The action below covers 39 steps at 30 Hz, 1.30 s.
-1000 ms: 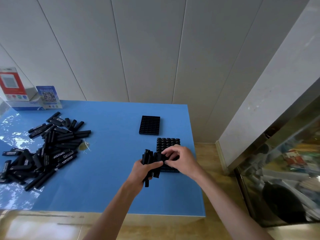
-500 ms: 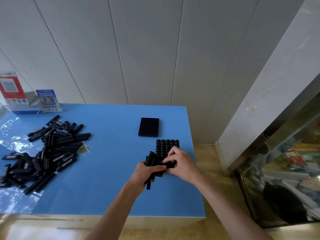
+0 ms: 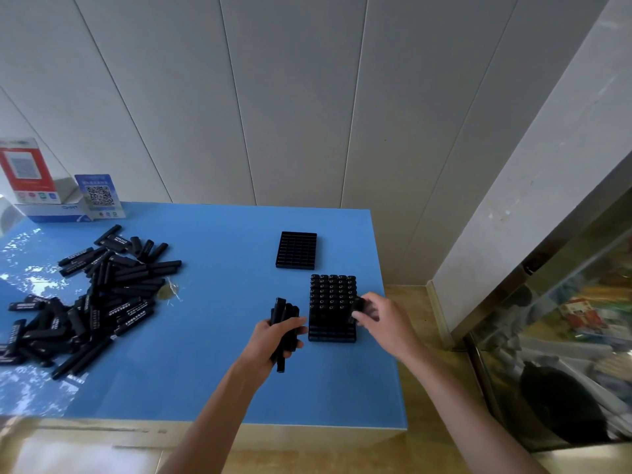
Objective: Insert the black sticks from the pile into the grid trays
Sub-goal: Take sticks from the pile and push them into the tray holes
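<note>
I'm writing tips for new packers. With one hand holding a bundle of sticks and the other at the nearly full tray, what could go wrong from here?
1. The left hand holds several black sticks in one grip; one hangs lower and might slip out.
2. The right hand works at the right edge of the near tray, which sits close to the table edge; a nudge could push it off.
3. Standing sticks are packed tight, so fingers might tip neighbours.

blue table (image 3: 205,371) | QR sign (image 3: 99,196) | red card (image 3: 25,172) | white box (image 3: 51,213)
</note>
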Each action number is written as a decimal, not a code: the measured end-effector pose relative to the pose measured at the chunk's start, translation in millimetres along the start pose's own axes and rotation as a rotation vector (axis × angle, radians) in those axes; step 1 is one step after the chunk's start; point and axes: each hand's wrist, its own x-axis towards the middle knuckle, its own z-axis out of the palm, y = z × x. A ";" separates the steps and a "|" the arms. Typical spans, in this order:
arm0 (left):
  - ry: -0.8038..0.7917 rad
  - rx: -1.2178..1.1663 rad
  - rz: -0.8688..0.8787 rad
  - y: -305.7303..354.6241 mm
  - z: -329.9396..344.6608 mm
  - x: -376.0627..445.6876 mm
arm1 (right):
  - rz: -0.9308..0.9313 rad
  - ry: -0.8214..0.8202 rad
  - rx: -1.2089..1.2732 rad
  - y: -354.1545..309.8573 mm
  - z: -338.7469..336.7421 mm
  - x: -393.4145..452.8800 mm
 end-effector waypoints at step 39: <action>0.100 -0.079 0.051 -5.4 -25.7 -4.9 | 0.029 0.057 -0.333 21.7 26.0 14.0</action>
